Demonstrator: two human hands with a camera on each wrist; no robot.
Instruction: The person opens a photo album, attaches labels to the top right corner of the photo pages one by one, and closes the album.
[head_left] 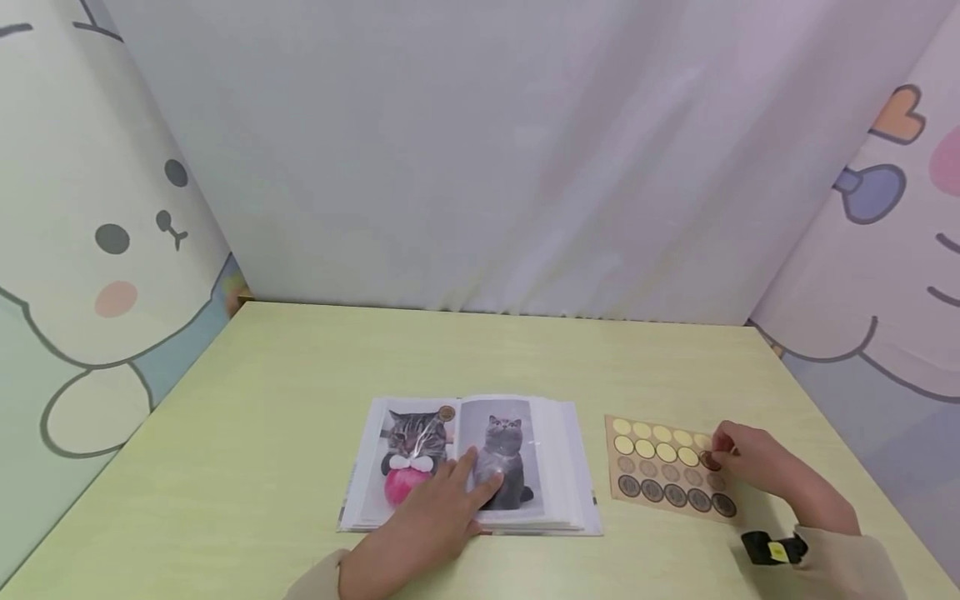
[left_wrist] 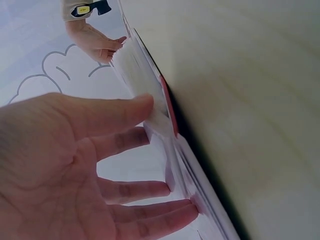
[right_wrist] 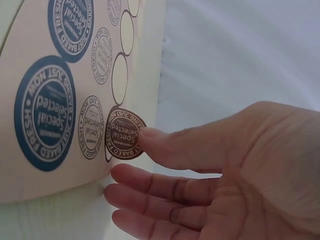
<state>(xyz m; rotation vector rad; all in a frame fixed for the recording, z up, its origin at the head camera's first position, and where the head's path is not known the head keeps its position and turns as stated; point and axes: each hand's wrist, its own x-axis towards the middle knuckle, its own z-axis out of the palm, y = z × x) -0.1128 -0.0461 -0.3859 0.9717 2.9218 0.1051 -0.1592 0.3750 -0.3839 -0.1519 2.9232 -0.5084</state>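
An open photo album [head_left: 562, 475] lies on the table, a striped cat with a pink ball on its left page and a grey cat on its right. My left hand [head_left: 431, 517] rests across the album's lower middle, fingers spread and fairly straight. One round brown sticker [head_left: 446, 412] is on the left page's upper right corner. To the right lies a sticker sheet [head_left: 626, 498] with rows of round stickers. At its right edge my right hand [head_left: 757, 458] pinches a brown round sticker [right_wrist: 125, 132], partly lifted off the sheet; the thumb covers its edge.
The pale yellow-green table [head_left: 225, 467] runs back to a white curtain [head_left: 450, 167]. Printed cartoon panels [head_left: 75, 208] stand at both sides. A black strap with a yellow tag [head_left: 777, 551] is around the right wrist.
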